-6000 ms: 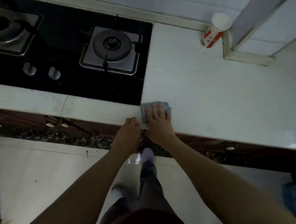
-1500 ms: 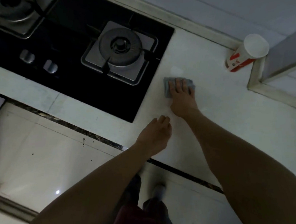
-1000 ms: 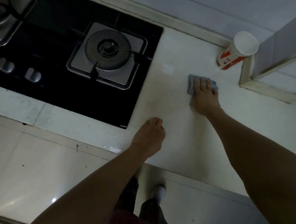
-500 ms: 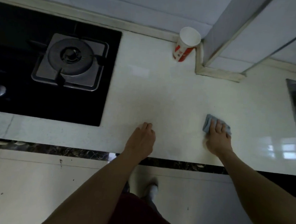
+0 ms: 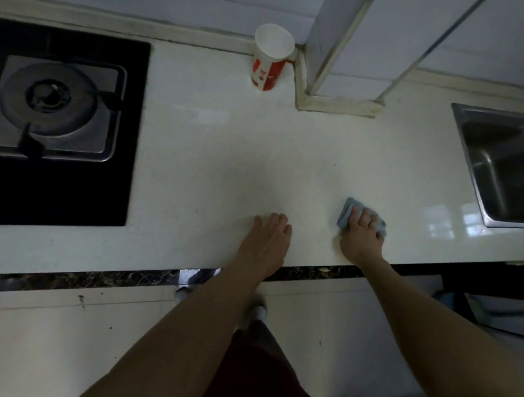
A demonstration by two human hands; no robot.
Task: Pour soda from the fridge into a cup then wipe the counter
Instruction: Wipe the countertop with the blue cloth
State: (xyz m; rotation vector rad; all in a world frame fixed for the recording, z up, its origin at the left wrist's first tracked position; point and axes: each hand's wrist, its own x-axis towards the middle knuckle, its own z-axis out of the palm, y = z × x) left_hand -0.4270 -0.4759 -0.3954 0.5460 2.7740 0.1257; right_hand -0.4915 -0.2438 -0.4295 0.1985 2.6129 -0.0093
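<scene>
— Blue-grey cloth [image 5: 351, 211]: where is it, and which hand has it?

— Near the front edge of the white counter [image 5: 214, 151], right of centre. The right hand [image 5: 362, 236] lies on top of it, forearm reaching in from the lower right, fingers curled over the bunched fabric and pressing it to the surface; the cloth pokes out on both sides of the fingers.

— And the left hand [image 5: 265, 240]?

— Flat on the counter just left of the right, palm down, fingers loosely together and pointing away from the body. It grasps nothing.

— The cup [image 5: 271, 58]?

— Upright at the back of the counter, against the wall, beside the tiled column [image 5: 342, 49]. The hob [image 5: 58, 122] is at left, the steel sink [image 5: 505, 165] at right.
</scene>
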